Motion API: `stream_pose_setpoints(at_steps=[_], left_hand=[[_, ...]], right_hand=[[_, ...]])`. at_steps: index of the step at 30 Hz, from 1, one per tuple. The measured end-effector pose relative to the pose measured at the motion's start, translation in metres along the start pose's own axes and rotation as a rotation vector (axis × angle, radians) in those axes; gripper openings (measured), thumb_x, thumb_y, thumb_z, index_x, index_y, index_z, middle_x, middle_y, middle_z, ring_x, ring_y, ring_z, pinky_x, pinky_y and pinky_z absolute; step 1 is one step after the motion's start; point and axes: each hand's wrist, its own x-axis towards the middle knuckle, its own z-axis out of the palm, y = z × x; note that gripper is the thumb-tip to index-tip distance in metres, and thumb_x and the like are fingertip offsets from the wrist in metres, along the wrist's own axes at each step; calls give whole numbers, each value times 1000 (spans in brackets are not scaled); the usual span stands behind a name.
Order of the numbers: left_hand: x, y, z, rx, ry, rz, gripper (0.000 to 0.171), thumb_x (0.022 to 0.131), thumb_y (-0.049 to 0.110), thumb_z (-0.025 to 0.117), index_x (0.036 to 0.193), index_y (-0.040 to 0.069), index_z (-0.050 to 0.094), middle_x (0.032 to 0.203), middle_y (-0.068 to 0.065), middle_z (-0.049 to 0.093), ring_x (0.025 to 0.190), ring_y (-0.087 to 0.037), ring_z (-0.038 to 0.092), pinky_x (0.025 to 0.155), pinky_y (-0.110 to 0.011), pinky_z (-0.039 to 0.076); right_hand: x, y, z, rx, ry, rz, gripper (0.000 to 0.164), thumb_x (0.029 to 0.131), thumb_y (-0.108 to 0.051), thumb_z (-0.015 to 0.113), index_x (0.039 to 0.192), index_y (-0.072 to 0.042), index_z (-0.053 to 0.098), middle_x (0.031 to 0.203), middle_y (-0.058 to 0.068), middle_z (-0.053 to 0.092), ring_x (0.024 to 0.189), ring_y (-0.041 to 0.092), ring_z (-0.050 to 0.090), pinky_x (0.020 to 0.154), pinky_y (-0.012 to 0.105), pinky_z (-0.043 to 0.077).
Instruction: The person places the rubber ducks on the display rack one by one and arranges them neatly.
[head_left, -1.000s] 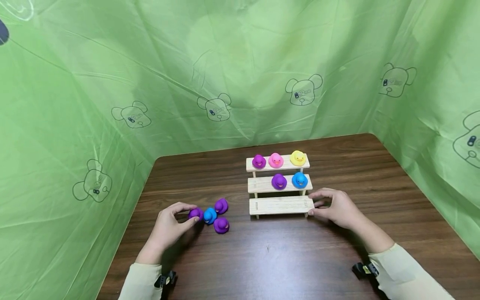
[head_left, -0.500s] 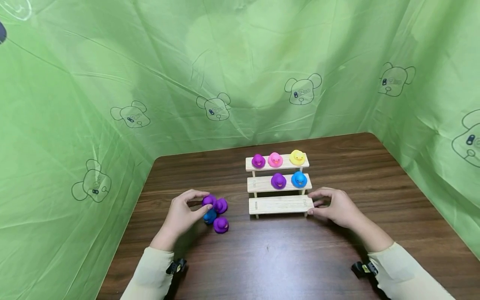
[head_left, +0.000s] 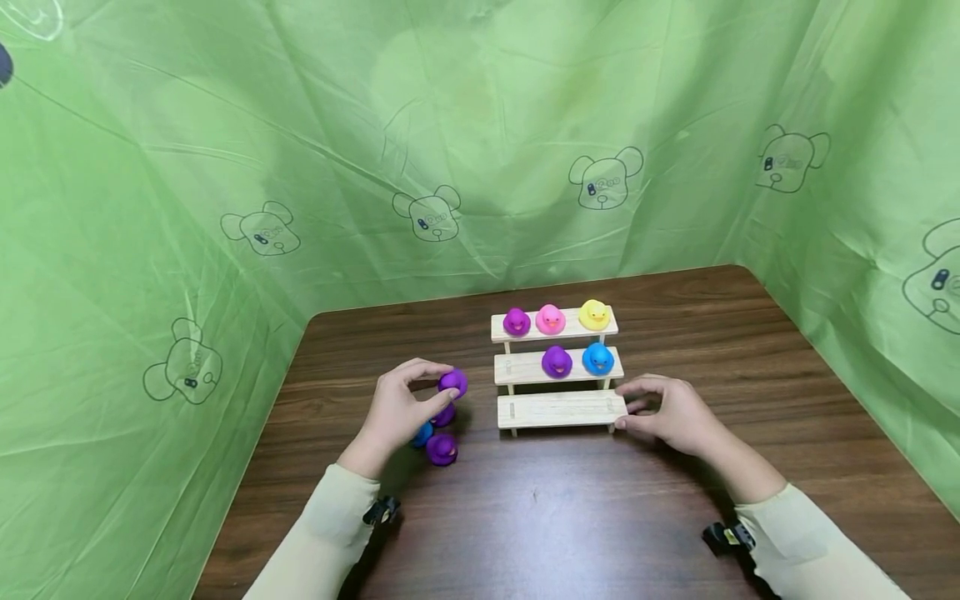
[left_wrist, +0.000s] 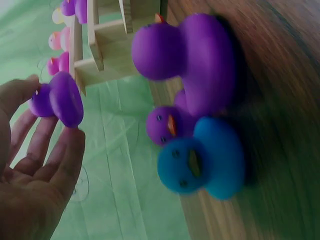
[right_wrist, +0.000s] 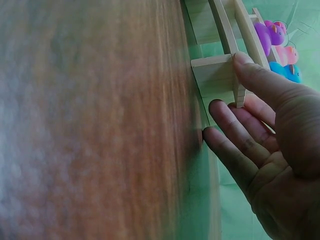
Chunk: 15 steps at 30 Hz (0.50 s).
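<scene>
- from my distant seat i see the left hand [head_left: 401, 407] pinching the held duck [head_left: 453, 383], a purple one, between thumb and fingers.
- this duck seems to be lifted above the surface [head_left: 525, 517], its base downward; it is left of the rack [head_left: 521, 369], apart from it.
- the right hand [head_left: 671, 417] grips the right end of the front shelf [head_left: 562, 410], with thumb at the near edge.
- by the left hand, close together on the surface, are the blue duck [head_left: 422, 435], the far purple duck [head_left: 444, 416] and the near purple duck [head_left: 442, 450].
- five more ducks sit on the back and middle shelves.
- i judge that the step in hand is carrying the held duck toward the rack, while the right hand steadies it.
- the next move, i think, calls for going right, base level, and releasing gently on a shelf; which place, i cannot tell.
</scene>
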Motion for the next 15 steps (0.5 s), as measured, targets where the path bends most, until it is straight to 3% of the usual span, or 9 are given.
stream_pose_setpoints(at_steps=[5, 11, 15], left_hand=[[9, 6, 10, 36, 11, 22, 30, 85, 14, 90, 113, 13, 80, 109, 4, 75, 103, -16, 72, 91, -41, 62], [20, 11, 23, 5, 20, 63, 33, 86, 14, 89, 117, 11, 79, 111, 1, 75, 103, -18, 72, 90, -48, 62], [25, 13, 32, -2, 29, 67, 32, 86, 14, 89, 116, 11, 80, 110, 2, 76, 103, -17, 72, 89, -41, 62]], right_hand=[[0, 0, 0, -4, -1, 2, 47, 77, -22, 96, 118, -9, 76, 121, 10, 73, 93, 19, 76, 76, 26, 62], [0, 0, -1, -16, 2, -2, 47, 77, -24, 96, 118, -10, 77, 118, 8, 74, 92, 18, 76, 76, 26, 62], [0, 0, 0, -7, 0, -2, 47, 77, -23, 96, 118, -10, 76, 119, 9, 73, 92, 18, 76, 75, 26, 62]])
